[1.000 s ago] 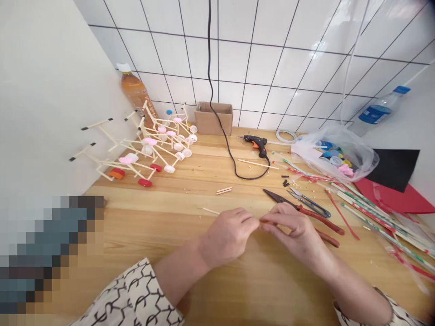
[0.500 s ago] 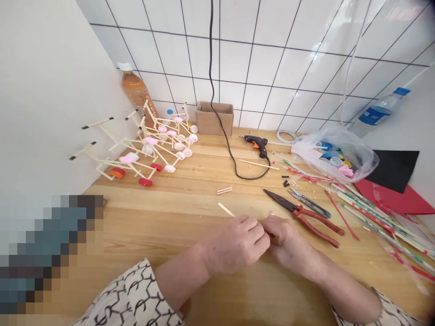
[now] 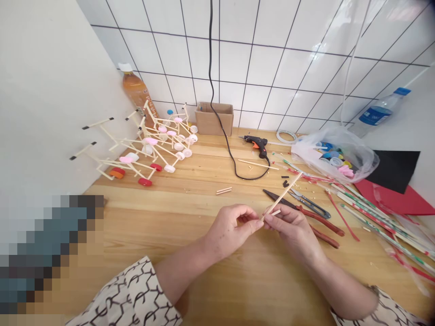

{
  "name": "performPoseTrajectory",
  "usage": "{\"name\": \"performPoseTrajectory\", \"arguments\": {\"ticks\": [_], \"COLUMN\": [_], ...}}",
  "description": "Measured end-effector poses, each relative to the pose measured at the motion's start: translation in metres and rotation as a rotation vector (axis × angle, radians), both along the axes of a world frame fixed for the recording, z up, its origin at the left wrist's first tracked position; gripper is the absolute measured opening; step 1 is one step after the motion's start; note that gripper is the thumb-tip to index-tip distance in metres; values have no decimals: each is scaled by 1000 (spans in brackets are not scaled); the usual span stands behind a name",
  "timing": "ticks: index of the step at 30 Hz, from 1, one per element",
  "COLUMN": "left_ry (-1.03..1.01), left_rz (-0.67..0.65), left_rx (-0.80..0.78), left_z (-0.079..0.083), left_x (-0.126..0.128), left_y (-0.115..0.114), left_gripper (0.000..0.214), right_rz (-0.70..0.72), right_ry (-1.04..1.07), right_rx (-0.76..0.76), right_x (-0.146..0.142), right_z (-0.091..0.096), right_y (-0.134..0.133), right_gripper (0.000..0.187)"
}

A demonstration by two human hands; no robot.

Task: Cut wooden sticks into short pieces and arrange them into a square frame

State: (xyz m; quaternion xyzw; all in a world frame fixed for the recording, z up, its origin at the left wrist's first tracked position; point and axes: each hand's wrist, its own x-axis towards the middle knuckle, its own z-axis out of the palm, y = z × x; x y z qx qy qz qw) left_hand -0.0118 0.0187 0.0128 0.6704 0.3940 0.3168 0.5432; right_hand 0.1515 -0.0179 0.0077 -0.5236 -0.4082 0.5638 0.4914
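Both hands meet above the wooden table (image 3: 204, 290) near its front middle. My left hand (image 3: 231, 231) is curled, thumb and forefinger pinched at the near end of a thin wooden stick (image 3: 283, 195). My right hand (image 3: 292, 231) pinches the same end from the other side. The stick slants up and to the right, away from me, its far end over the red-handled pliers (image 3: 306, 215). A short stick stub shows by my right fingertips.
A stick-and-bottle-cap frame (image 3: 149, 145) lies at the back left by an orange drink bottle (image 3: 136, 93). A cardboard box (image 3: 214, 117), a corded glue gun (image 3: 256, 144), a tape roll (image 3: 285, 135), a bag of caps (image 3: 335, 154), scissors (image 3: 311, 203) and several wrapped sticks (image 3: 374, 213) fill the right.
The hands rose off the table and drew slightly apart. The stick, which pointed left behind my left hand, now slants up to the right from between both hands.
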Motion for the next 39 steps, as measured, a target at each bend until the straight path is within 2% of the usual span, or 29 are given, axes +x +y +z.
{"name": "performPoseTrajectory", "arguments": {"ticks": [3,12,16,23,32,39], "left_ry": [-18,-120,-68,-33,-12,-163], "left_rz": [-15,7,-2,-43,-86,-187], "left_rx": [-44,-176,-233,-224,-346,-357], "left_z": [1,-5,-8,-13,-5,-10], "left_x": [0,1,1,-1,-1,-5], "left_y": [-1,0,1,3,5,8], "left_gripper": [9,11,11,15,17,16], "right_rz": [35,63,28,6,6,-57], "right_ry": [49,-23,-37,3,91,293], "right_rx": [-17,30,49,67,47,-143], "right_x": [-4,-4,-7,-11,-11,-7], "right_z": [-1,-7,-7,-9,-11,-4], "right_y": [-2,-3,-2,-1,-2,2], "right_gripper": [12,12,11,8,7,15]}}
